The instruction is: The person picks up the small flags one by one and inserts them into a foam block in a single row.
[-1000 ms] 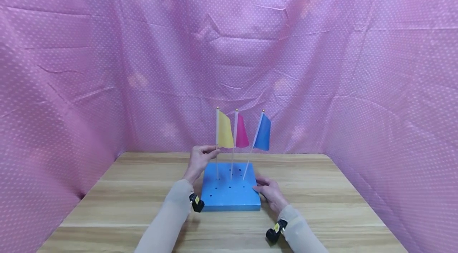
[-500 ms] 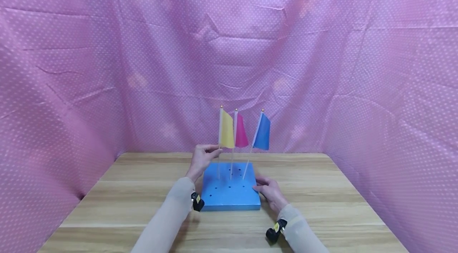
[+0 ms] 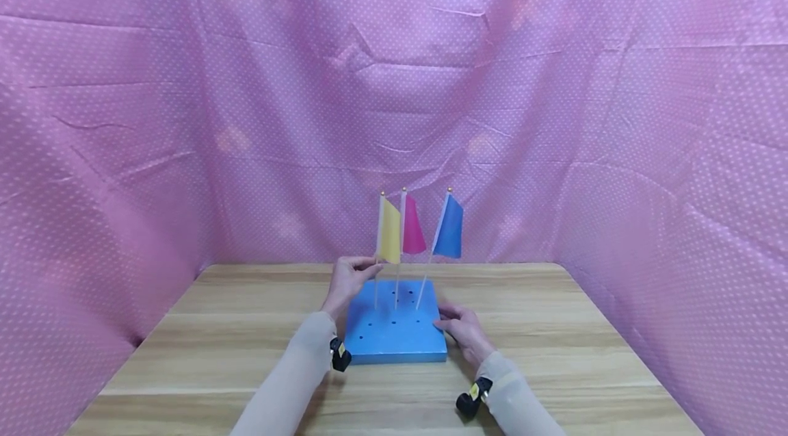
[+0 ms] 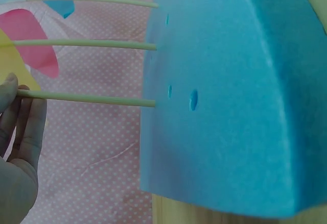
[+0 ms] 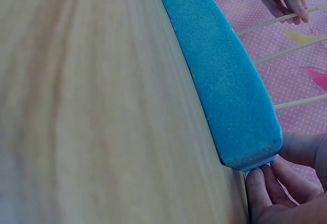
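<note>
A blue block [image 3: 400, 343] with several small holes in its top lies flat on the table. Three small flags on thin sticks stand in a row in it: a yellow flag [image 3: 389, 234] on the left, a pink flag [image 3: 414, 227] in the middle and a blue flag [image 3: 449, 227] leaning right. My left hand [image 3: 347, 285] pinches the yellow flag's stick just below the cloth; in the left wrist view the stick [image 4: 87, 98] meets the block's top. At the block's right side, my right hand [image 3: 466, 335] grips its edge, thumb on top and fingers [image 5: 258, 188] against the side.
The wooden table [image 3: 258, 326] extends around the block on all sides. Pink dotted cloth [image 3: 394, 114] hangs behind and at both sides. A small black camera sits on each wrist, the left one [image 3: 340, 354] close to the block's front left corner.
My left hand has shifted the yellow flag slightly right, and then lowered it, so its top now sits below the pink flag's. The right hand has stayed at the block's edge.
</note>
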The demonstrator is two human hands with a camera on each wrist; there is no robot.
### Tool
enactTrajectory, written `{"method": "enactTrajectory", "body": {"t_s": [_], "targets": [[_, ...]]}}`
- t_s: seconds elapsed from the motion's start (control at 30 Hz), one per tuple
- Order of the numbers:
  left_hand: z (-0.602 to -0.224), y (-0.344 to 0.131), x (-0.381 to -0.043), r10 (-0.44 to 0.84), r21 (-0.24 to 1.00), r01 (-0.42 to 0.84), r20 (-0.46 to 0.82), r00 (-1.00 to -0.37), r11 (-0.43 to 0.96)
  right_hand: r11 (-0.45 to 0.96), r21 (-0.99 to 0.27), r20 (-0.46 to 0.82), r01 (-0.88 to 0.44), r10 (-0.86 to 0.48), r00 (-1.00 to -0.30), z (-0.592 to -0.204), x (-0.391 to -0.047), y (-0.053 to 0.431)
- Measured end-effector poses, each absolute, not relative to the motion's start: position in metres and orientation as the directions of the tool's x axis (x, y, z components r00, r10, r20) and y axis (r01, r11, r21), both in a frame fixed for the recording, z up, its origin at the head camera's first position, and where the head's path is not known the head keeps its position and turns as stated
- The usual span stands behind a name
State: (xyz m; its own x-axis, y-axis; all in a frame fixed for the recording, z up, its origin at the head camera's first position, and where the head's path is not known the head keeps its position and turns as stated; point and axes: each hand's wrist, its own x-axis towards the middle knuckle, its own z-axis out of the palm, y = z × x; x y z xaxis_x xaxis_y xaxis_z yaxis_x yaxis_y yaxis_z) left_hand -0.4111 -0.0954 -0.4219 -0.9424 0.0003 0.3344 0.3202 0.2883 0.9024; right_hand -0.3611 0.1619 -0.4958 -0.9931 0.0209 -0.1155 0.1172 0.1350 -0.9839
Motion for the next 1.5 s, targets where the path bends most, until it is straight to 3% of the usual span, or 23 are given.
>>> {"method": "enactTrajectory", "body": {"t_s": [0.83,1.13,1.5], "targets": [[-0.424,-0.097,-0.410,0.021,0.890,0.319,0.330,-0.944,0.324,0.174,-0.977,-0.121,0.121,0.014,-0.993,-0.493,-0.361,0.156],[-0.424,-0.094,-0.409,0.029,0.883,0.339,0.349,-0.937,0.325,0.135,-0.990,-0.049,0.044,-0.031,-0.998,-0.489,-0.359,0.164],[-0.428,-0.092,-0.407,0.066,0.895,0.326,0.322,-0.945,0.304,0.373,-0.925,0.087,-0.074,0.020,-0.996,-0.475,-0.353,0.176]]}}
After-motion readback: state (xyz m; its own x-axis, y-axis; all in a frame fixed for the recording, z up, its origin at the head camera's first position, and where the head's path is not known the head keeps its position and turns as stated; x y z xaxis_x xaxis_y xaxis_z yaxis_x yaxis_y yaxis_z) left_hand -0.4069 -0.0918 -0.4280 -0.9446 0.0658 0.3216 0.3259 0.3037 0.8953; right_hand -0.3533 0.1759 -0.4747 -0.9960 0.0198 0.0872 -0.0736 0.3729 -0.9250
